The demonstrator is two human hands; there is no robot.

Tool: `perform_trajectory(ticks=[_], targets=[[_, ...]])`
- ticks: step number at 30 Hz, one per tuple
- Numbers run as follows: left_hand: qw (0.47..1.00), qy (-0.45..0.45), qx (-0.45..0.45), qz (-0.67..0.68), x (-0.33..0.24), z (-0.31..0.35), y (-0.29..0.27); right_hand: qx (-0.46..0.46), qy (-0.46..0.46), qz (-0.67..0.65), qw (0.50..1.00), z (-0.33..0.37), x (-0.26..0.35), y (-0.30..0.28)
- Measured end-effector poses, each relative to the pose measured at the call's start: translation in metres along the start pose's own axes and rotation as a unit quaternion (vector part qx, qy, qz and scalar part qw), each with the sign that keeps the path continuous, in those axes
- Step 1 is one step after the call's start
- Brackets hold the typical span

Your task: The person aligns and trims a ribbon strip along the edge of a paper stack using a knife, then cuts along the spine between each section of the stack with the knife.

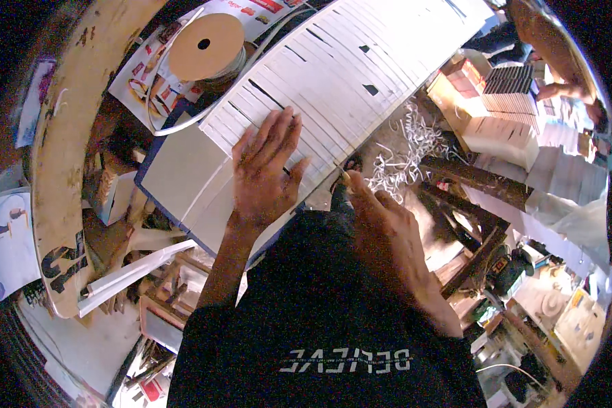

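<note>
A long row of white, narrow slabs (319,81), like book blocks packed side by side, runs from the middle to the upper right, with dark gaps between some of them. My left hand (265,166) lies flat on its near end, fingers spread. At the row's right edge, my right hand (387,221) is closed around a slim, pale tool (347,178) whose thin tip touches or nearly touches the edge; its exact kind is hidden by my fingers. A grey board with a blue border (183,180) lies under the near end of the row.
A cardboard-sided spool (207,46) with white cord stands left of the row. Curly white paper shavings (404,160) lie on the floor at right. A co-worker's arm (551,47) reaches near a stack of thin slabs (510,98). A wooden plank (68,156) curves along the left.
</note>
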State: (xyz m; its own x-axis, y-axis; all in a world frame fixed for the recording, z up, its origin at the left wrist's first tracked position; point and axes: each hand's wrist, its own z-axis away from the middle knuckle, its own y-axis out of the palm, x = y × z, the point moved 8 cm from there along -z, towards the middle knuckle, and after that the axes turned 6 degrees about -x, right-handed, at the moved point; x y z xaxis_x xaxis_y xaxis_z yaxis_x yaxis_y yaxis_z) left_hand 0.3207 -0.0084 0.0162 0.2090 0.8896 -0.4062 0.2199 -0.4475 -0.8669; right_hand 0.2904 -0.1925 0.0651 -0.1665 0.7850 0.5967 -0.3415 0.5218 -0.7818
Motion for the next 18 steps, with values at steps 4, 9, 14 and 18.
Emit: perform_trajectory(ticks=[4,9,14,18], targets=[[1.0,-0.007,-0.005,0.019,0.004,-0.002,-0.002,-0.032,-0.011,-0.005,0.999,-0.007,-0.006,0.015],[0.999,-0.025,-0.004,0.033,0.011,-0.001,0.004,-0.015,-0.006,0.02,1.0,-0.008,-0.012,0.031],[0.999,-0.022,-0.012,0.036,0.012,0.0,0.005,-0.015,-0.005,0.012,1.0,-0.008,-0.011,0.033],[0.999,-0.029,0.019,0.034,0.015,0.001,0.009,-0.018,-0.005,0.044,0.999,-0.01,-0.01,0.032]])
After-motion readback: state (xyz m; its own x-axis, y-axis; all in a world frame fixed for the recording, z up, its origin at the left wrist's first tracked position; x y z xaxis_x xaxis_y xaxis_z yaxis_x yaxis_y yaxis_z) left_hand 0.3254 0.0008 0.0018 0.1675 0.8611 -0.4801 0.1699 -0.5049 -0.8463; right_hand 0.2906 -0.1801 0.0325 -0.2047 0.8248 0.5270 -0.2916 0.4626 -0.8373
